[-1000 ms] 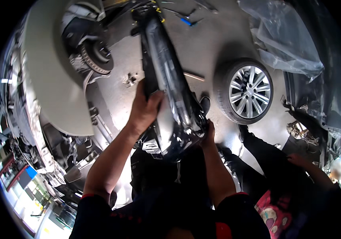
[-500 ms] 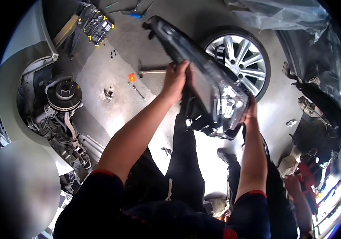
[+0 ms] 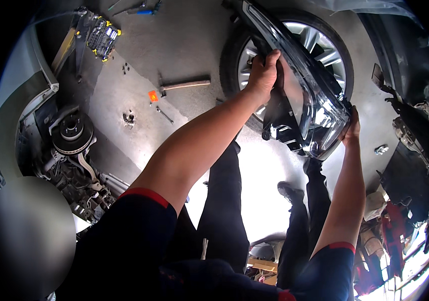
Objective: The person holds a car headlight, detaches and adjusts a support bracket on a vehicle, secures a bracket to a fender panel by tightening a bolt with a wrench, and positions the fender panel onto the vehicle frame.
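Note:
A large car headlight [image 3: 319,100] with a clear lens and black housing is held up in front of me, tilted with its narrow end far left. My left hand [image 3: 264,78] grips its left edge, thumb over the rim. Around its lower right end my right hand [image 3: 352,125] is closed, with the fingers partly hidden behind the housing. Beneath the headlight lies a car wheel [image 3: 232,62] with a silver multi-spoke rim, partly covered by it.
On the floor at left are a hammer [image 3: 187,85], a small orange box [image 3: 153,96], a wrench [image 3: 164,115] and a tool case [image 3: 103,39]. A brake disc [image 3: 72,132] shows in the car's open wheel arch. Dark car parts [image 3: 415,165] stand at right.
Both hands have carried the headlight to the right, and it now stands steeper over the wheel. My view has shifted too, and the floor tools appear further left.

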Action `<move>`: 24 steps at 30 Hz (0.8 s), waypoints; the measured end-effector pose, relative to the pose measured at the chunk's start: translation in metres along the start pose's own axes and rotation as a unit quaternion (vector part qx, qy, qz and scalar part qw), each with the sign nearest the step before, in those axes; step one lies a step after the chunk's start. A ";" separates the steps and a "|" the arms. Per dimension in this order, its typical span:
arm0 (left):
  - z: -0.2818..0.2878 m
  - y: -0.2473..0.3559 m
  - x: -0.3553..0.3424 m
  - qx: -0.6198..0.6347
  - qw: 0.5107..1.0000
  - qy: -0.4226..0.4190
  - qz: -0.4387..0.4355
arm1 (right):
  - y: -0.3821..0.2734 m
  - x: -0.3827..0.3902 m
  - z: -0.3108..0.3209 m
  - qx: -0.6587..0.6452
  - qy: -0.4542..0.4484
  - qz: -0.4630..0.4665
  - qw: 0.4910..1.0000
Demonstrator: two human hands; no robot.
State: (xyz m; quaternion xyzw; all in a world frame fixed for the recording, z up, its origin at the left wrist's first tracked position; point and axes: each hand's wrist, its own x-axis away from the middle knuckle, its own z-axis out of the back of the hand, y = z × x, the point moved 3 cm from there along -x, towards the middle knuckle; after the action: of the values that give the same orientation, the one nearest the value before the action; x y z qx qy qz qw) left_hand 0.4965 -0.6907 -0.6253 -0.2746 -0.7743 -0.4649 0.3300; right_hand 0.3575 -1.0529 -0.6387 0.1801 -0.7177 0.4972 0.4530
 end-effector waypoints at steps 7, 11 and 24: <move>0.006 -0.014 -0.020 0.085 0.996 -0.031 -0.008 | 0.013 -0.026 -0.005 0.086 0.112 0.021 0.990; 0.010 -0.021 -0.023 0.059 0.998 -0.026 0.011 | 0.025 -0.035 -0.008 0.061 0.154 0.072 0.984; 0.018 -0.036 -0.033 0.078 0.996 -0.009 0.046 | 0.014 -0.046 0.008 0.089 0.022 0.030 0.995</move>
State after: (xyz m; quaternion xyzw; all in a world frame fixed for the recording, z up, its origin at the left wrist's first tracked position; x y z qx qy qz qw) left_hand 0.4866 -0.6936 -0.6761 -0.2880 -0.7977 -0.3847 0.3644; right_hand 0.3683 -1.0626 -0.6855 0.1872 -0.6655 0.5761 0.4360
